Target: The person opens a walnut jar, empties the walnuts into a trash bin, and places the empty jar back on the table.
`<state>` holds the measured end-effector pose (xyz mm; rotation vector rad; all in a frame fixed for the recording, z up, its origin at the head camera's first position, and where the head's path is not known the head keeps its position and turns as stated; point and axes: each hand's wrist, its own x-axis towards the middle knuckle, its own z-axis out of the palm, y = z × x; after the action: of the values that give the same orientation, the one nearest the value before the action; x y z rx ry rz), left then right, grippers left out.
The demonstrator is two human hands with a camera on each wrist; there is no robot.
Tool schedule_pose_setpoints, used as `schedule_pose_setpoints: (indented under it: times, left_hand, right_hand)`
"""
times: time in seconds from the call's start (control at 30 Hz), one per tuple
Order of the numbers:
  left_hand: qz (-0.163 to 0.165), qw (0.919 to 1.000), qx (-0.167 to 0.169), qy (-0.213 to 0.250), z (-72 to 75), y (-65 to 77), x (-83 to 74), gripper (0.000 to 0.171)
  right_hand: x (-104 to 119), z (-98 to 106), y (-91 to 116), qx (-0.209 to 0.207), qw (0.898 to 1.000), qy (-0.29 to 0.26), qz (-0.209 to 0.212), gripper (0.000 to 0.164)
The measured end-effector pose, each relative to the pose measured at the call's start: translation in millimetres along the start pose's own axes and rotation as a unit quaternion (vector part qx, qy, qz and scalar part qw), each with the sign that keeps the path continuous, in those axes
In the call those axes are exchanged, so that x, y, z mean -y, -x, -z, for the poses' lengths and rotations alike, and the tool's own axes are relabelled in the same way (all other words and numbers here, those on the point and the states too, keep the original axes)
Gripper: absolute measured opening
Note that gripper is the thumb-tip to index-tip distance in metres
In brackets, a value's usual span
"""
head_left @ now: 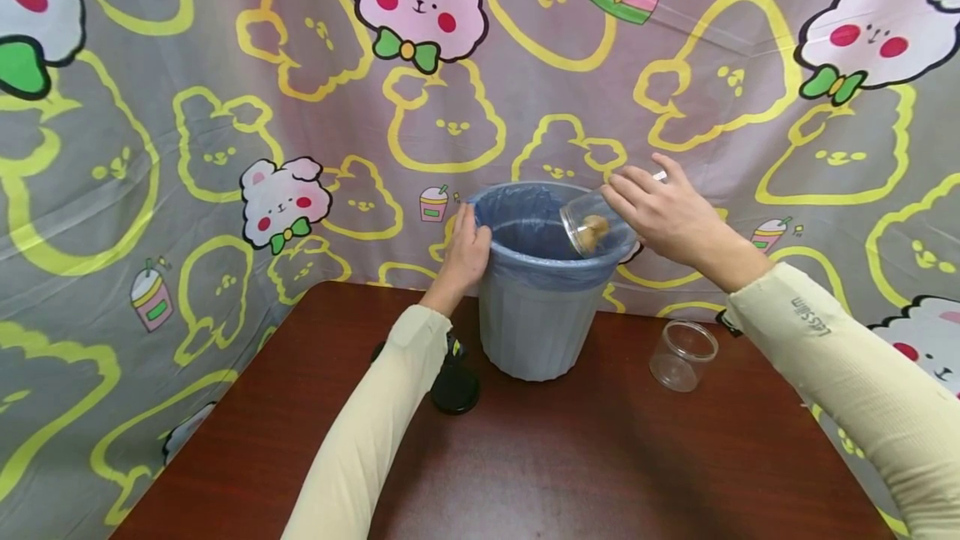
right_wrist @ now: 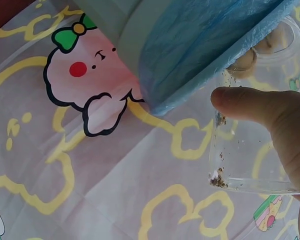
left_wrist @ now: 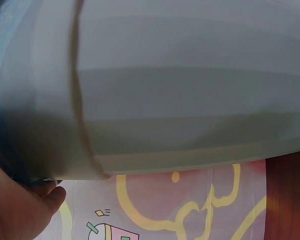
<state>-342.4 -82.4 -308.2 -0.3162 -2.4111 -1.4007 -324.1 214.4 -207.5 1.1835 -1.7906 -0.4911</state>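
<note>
A grey trash can point(head_left: 536, 323) with a blue plastic liner point(head_left: 517, 215) stands on the table. My left hand point(head_left: 467, 248) grips its rim at the left, thumb outside; in the left wrist view the hand point(left_wrist: 20, 205) is at the lined edge. Over the right side of the rim, my right hand point(head_left: 663, 211) holds a clear plastic jar point(head_left: 577, 219) tipped with its mouth toward the can. Brown lumps point(head_left: 595, 232) lie near the jar's mouth. Dark crumbs point(right_wrist: 219, 179) cling inside its base in the right wrist view, where the thumb point(right_wrist: 245, 105) presses the jar's side.
A second clear jar point(head_left: 682, 357), without a lid, stands on the brown table point(head_left: 570, 457) right of the can. Black round lids point(head_left: 455, 390) lie left of the can, partly behind the left sleeve. A patterned cloth point(head_left: 337, 132) hangs behind the table.
</note>
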Motion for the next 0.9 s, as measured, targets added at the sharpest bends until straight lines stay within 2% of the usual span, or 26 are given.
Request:
schedule_pose_setpoints:
  times: [0.13,0.4,0.9]
  left_hand:
    - [0.002,1.0,0.001,-0.001,0.0,0.3,-0.2,0.065]
    - [0.001,1.0,0.001,-0.002,-0.5,0.5,-0.8,0.065]
    - [0.0,1.0,-0.002,-0.002,-0.6,0.5,-0.8,0.064]
  right_hand:
    - [-1,1,-2,-0.017,1.0,-0.004,0.004,0.035]
    - [0,5,-4,-0.035,0.999,-0.009,0.007,0.033]
    - [1,4,-13,0.007,1.0,0.005,0.022,0.035]
